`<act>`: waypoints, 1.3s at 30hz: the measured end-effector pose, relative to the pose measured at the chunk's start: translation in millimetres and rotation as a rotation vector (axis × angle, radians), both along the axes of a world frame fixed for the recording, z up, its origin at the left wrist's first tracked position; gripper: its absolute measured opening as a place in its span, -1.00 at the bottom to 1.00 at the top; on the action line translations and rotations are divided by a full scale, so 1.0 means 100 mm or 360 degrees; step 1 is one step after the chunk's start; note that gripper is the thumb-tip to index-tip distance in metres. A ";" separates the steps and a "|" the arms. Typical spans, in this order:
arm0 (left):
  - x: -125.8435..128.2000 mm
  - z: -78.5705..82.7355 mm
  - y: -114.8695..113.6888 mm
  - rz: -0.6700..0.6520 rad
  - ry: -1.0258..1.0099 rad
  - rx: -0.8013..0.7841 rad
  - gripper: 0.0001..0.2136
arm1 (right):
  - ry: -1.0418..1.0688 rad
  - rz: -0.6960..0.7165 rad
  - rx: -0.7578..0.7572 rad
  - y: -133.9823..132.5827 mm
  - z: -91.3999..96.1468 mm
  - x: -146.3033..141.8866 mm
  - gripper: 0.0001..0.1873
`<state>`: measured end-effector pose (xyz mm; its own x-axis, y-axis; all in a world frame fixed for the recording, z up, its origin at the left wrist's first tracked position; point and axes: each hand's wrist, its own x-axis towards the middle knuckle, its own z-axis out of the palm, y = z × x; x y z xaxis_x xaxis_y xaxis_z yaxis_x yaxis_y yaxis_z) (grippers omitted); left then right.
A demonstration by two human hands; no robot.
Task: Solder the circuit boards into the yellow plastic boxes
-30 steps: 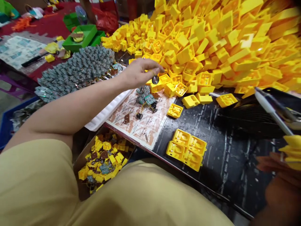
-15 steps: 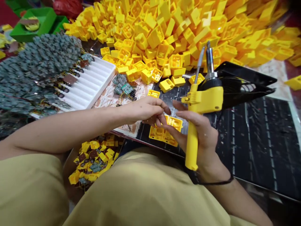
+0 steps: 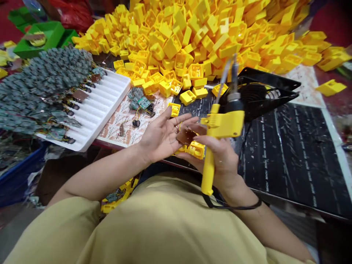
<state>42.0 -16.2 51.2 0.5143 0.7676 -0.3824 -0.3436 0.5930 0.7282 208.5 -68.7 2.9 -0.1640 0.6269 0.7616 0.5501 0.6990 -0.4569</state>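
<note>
My left hand (image 3: 161,137) is turned palm up with its fingers spread, and a ring shows on one finger. My right hand (image 3: 221,157) grips a yellow soldering gun (image 3: 222,124) with its metal tip pointing up. A small brown square piece (image 3: 186,136) sits between the hands, and I cannot tell which hand carries it. Just below lie yellow plastic housings (image 3: 196,150), partly hidden by my fingers. A huge heap of similar housings (image 3: 176,44) rises beyond them.
A white ribbed tray (image 3: 95,106) edges a mound of grey-green circuit boards (image 3: 46,84). Wired boards (image 3: 140,103) lie on a printed paper sheet (image 3: 121,126). A black stand (image 3: 261,91) rests on a scratched black mat (image 3: 291,154). A green tray (image 3: 38,40) sits far left.
My view has shifted and the mat shows more. My left hand has opened palm up, moving back from the right hand, and the brown piece now shows between them. The soldering gun stays in my right hand.
</note>
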 end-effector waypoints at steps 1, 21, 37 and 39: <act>0.00 -0.01 -0.04 -0.0012 0.0001 0.0022 -0.45 | -0.0021 0.0017 0.0007 0.01 -0.01 -0.01 -0.44; -0.04 -0.09 -0.21 0.0348 0.0571 0.1957 -0.82 | 0.0689 0.0111 -0.0358 -0.07 0.32 -0.15 -0.68; -0.53 -0.10 -0.03 -0.0349 0.1002 0.1332 -0.79 | -0.0134 0.0068 -0.0261 -0.13 -0.04 0.14 -0.51; -0.58 -0.16 0.00 -0.0460 0.1342 0.1587 -0.89 | -0.0323 0.0102 -0.0220 -0.05 -0.12 0.18 -0.54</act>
<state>-16.2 -15.9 35.1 0.5904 0.8071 -0.0048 0.4691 -0.3383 0.8158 226.2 -74.0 -9.5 -0.3476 0.7063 0.6166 0.5966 0.6740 -0.4357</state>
